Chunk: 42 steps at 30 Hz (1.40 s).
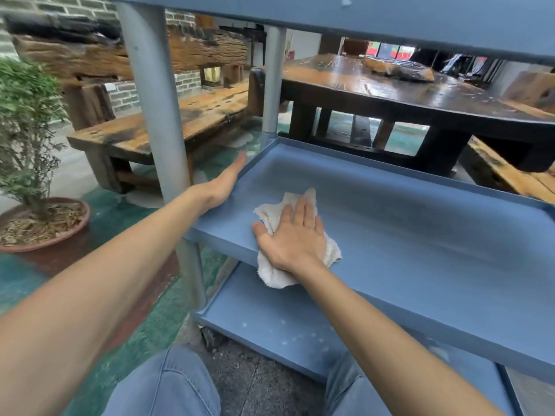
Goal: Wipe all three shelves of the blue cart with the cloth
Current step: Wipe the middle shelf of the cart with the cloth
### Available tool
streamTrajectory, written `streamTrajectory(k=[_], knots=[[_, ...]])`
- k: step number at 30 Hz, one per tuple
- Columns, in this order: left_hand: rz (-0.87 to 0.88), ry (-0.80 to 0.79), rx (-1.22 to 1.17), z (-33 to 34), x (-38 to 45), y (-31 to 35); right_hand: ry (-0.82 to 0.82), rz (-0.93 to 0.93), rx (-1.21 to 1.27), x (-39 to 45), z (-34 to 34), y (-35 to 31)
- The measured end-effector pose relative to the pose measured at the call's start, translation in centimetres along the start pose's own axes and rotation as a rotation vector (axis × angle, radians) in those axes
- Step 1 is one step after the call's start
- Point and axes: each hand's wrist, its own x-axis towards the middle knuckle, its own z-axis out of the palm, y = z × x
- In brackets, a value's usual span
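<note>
right hand point(295, 235) presses the cloth point(271, 214) flat, fingers spread, at the middle shelf's point(420, 235) left end; the shelf's length runs away rightward. left hand point(223, 183), released, braces its left rim.

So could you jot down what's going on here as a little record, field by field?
activity: wiping a blue cart
cloth: white cloth, partly over the near edge of the middle shelf
right hand: right hand flat on the cloth, pressing it down
left hand: left hand open, against the left rim of the middle shelf
bottom shelf: bottom shelf shows pale spots
top shelf: top shelf seen from below only
surroundings: potted plant, wooden bench, dark wooden table
</note>
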Motion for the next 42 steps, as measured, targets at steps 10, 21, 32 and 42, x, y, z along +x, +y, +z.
streamTrajectory(k=[10,21,32,42], knots=[[0.135,0.117,-0.370,-1.2,1.1,-0.1,0.001,-0.293,-0.064,2.2,2.0,-9.3],[0.419,0.176,0.203,0.8,0.4,-3.8,0.097,-0.515,-0.267,0.2,2.3,-6.7],[0.384,0.150,0.715,-0.1,2.8,-3.2,0.114,-0.641,-0.178,-5.3,0.8,5.6],[0.548,0.423,0.974,3.4,2.3,-2.6,0.302,-0.723,0.175,-4.9,0.9,7.1]])
